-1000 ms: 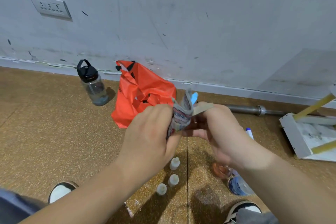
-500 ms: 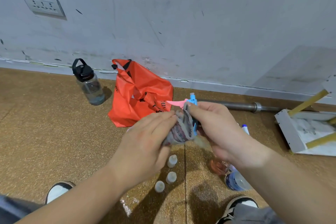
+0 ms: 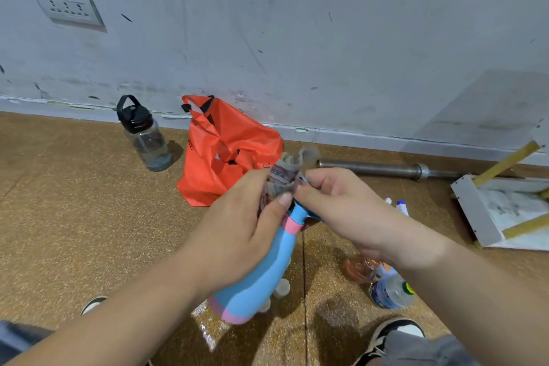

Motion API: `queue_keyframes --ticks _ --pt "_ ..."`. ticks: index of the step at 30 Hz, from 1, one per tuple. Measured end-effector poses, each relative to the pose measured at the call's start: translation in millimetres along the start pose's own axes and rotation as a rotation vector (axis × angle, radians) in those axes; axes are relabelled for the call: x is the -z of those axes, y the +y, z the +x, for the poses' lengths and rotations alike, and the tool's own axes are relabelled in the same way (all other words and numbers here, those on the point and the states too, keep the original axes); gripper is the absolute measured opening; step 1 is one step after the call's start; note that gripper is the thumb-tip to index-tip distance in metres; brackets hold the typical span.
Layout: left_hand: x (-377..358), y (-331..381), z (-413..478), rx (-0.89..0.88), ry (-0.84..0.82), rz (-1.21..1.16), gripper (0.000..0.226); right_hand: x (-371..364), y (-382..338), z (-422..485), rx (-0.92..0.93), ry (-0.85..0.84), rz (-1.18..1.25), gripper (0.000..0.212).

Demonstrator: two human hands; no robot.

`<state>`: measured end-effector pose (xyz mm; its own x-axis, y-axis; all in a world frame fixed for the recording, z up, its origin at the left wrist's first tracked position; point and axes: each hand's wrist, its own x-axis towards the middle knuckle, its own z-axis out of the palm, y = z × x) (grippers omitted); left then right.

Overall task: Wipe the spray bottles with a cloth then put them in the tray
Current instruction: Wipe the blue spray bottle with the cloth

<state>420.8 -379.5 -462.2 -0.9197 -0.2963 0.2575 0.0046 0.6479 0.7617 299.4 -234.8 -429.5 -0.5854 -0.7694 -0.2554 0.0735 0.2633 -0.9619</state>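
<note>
The blue spray bottle [image 3: 261, 273] slants from its base at lower centre up to its head between my hands. My left hand [image 3: 237, 226] bunches the cloth [image 3: 282, 178] round that head, and my right hand [image 3: 341, 202] pinches the head from the right. The tray [image 3: 472, 211] sits at the right edge, nearer my right hand.

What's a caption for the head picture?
Left hand and right hand pinch a cloth on a blue spray bottle.

Gym room (barbell [image 3: 383, 169], speckled rubber floor [image 3: 74, 217]).
</note>
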Motion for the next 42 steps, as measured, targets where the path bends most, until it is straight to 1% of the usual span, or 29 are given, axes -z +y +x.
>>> queue_keyframes --ticks 1,2,4,5,6,8,9,10,13,15,17,19,20,21,22,24,25,26,27,28,30,32,33,34,35,36,37,39,42 --pt "-2 -2 1 0.007 -0.004 0.024 0.027 -2 0 0 0.012 -0.01 0.039 0.02" --pt "-3 -4 3 0.039 0.04 0.022 0.024 -1 -1 0 0.005 -0.013 0.095 0.023" --pt "-4 -4 7 0.15 0.175 -0.069 0.013 3 -3 2 -0.036 -0.02 0.207 0.033" --pt "-4 -3 8 0.224 0.229 -0.14 0.013 5 -3 3 -0.046 -0.028 0.228 0.033" --pt "-4 -1 9 0.29 0.261 -0.219 0.017 5 -1 3 -0.043 -0.036 0.211 0.028" --pt "-5 2 11 0.389 0.279 -0.387 0.025 0 4 2 -0.016 -0.013 0.072 0.011" --pt "-6 3 11 0.421 0.276 -0.441 0.027 -3 7 1 -0.004 0.013 0.007 0.006" --pt "-6 5 11 0.44 0.272 -0.464 0.028 -6 10 1 0.01 0.04 -0.026 0.006" --pt "-5 3 10 0.442 0.257 -0.464 0.032 -8 15 4 0.065 0.125 -0.092 0.04" --pt "-3 2 11 0.465 0.259 -0.533 0.032 -9 14 4 0.084 0.154 -0.163 0.054" --pt "-1 -1 13 0.562 0.315 -0.638 0.033 -9 14 4 0.077 0.182 -0.236 0.057" --pt "3 -4 16 0.647 0.432 -0.673 0.032 -7 15 4 0.068 0.212 -0.282 0.052" --pt "6 -6 16 0.622 0.472 -0.583 0.031 -7 15 3 0.064 0.216 -0.298 0.049" --pt "8 -8 15 0.521 0.479 -0.431 0.03 -7 15 3 0.073 0.208 -0.319 0.046" --pt "10 -7 13 0.356 0.446 -0.264 0.029 -6 16 3 0.076 0.19 -0.35 0.043" --pt "12 -2 9 -0.01 0.289 0.087 0.023 -9 16 3 0.108 0.147 -0.447 0.032" --pt "12 0 9 -0.167 0.185 0.267 0.027 -12 15 2 0.153 0.118 -0.478 0.022" --pt "9 -2 8 -0.278 0.092 0.418 0.036 -14 15 0 0.187 0.086 -0.507 0.013" --pt "7 -6 7 -0.318 0.018 0.511 0.044 -17 13 0 0.213 0.058 -0.526 0.015" --pt "7 -7 7 -0.291 -0.024 0.541 0.047 -19 10 -1 0.214 0.042 -0.552 0.021" --pt "11 -8 10 -0.167 -0.021 0.476 0.038 -17 9 -3 0.167 0.056 -0.513 0.026" --pt "14 -15 13 0.008 0.046 0.363 0.023 -11 10 -3 0.138 0.12 -0.481 0.031" --pt "14 -24 17 0.12 0.102 0.288 0.022 -9 8 -4 0.108 0.143 -0.466 0.034" --pt "17 -30 20 0.265 0.156 0.161 0.024 -6 6 -4 0.093 0.168 -0.445 0.036" --pt "20 -37 23 0.401 0.222 -0.007 0.033 -5 5 -5 0.086 0.186 -0.42 0.036" --pt "23 -40 24 0.498 0.296 -0.158 0.046 -3 4 -4 0.075 0.197 -0.407 0.036" --pt "24 -41 24 0.546 0.355 -0.27 0.054 0 4 -4 0.054 0.189 -0.381 0.037" --pt "20 -29 23 0.571 0.384 -0.389 0.052 1 4 -3 0.032 0.211 -0.349 0.041" --pt "2 -2 13 0.541 0.258 -0.522 0.037 -2 5 -1 0.024 0.226 -0.296 0.046"
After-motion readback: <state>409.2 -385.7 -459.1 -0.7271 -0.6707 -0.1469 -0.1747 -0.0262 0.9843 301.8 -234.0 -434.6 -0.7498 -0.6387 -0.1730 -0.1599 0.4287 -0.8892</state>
